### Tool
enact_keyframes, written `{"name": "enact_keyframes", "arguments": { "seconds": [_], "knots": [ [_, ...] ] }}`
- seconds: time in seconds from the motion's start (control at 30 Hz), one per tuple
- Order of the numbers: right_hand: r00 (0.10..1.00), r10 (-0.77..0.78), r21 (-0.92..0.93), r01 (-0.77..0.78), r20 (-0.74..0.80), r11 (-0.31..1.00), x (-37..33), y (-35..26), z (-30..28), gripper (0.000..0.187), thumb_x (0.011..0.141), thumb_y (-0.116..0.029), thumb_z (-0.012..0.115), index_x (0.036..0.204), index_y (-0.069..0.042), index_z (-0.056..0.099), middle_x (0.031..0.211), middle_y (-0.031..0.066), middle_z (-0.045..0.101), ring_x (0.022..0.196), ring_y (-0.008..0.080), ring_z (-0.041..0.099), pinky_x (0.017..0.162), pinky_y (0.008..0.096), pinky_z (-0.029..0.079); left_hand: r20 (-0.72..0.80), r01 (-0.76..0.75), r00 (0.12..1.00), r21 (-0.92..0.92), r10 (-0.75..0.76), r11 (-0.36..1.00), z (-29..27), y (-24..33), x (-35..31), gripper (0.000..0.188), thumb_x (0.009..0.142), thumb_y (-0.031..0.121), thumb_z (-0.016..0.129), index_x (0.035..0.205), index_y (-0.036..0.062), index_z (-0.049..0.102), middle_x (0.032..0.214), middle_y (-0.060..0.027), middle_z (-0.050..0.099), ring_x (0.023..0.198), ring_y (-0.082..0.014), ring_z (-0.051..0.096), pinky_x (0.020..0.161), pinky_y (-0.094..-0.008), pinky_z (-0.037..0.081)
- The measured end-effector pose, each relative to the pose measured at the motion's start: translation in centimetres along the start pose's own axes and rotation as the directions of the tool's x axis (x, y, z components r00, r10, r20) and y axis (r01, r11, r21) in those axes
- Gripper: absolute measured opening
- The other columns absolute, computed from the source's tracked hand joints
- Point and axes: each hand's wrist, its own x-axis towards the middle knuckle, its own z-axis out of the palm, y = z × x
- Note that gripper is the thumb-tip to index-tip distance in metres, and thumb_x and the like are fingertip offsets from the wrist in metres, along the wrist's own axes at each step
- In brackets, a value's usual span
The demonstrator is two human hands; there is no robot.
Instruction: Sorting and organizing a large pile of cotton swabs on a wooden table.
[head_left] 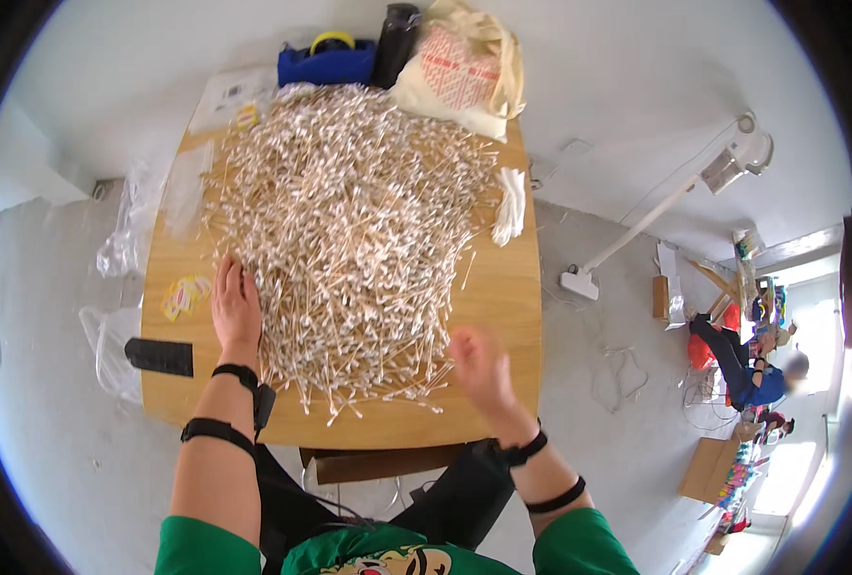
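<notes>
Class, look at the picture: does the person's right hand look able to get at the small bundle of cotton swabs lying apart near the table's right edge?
Probably yes: the right hand is blurred above the table's near edge, and only bare wood shows between it and the bundle.

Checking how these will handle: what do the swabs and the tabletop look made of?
Swabs: apparently thin wooden sticks, tan and matte, with white fluffy tips, likely cotton. Tabletop: looks like wood or wood-look laminate, smooth, light brown; which of the two cannot be told.

I see a big loose heap of cotton swabs (349,230), wooden sticks with white tips, lying crisscrossed over most of the surface (498,297), a few strays at its near edge.
</notes>
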Motion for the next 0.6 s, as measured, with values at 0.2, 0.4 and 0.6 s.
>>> {"name": "enact_keyframes", "arguments": {
  "seconds": [0.2, 0.4, 0.6],
  "knots": [
    [0.957, 0.035, -0.353, -0.140, -0.290, 0.925, 17.0, 7.1, -2.6, 0.045, 0.088, -0.029, 0.065, 0.124, -0.005, 0.052, 0.116, 0.0206, 0.056, 0.113, 0.0389, 0.051, 0.100, 0.0472, 0.041, 0.020, -0.019, 1.000, 0.043, 0.018, 0.999, -0.9, -0.7, 0.2, 0.034, 0.099, 0.024, 0.047, 0.123, 0.0027, 0.057, 0.141, -0.0126, 0.048, 0.130, -0.0323, 0.045, 0.106, -0.0394, 0.038],
    [0.900, 0.346, -0.464, -0.433, -0.264, 0.773, 23.8, 8.7, -2.5, 0.058, 0.083, -0.031, 0.068, 0.131, -0.005, 0.048, 0.126, 0.0195, 0.052, 0.119, 0.0357, 0.051, 0.100, 0.0443, 0.044, 0.045, 0.000, 0.999, 0.065, -0.003, 0.998, -0.4, -0.1, 0.1, 0.032, 0.099, 0.021, 0.047, 0.121, 0.0020, 0.058, 0.141, -0.0129, 0.048, 0.130, -0.0325, 0.045, 0.106, -0.0399, 0.039],
    [0.946, 0.306, -0.396, -0.321, -0.102, 0.860, 24.0, 5.6, 1.3, 0.049, 0.084, -0.014, 0.060, 0.132, -0.012, 0.050, 0.121, 0.0170, 0.055, 0.107, 0.0355, 0.059, 0.090, 0.0436, 0.050, 0.041, 0.001, 0.999, 0.065, -0.004, 0.998, -1.0, -0.4, 0.2, 0.032, 0.098, 0.018, 0.047, 0.122, 0.0001, 0.057, 0.141, -0.0135, 0.048, 0.131, -0.0324, 0.044, 0.106, -0.0404, 0.038]
  ]
}}
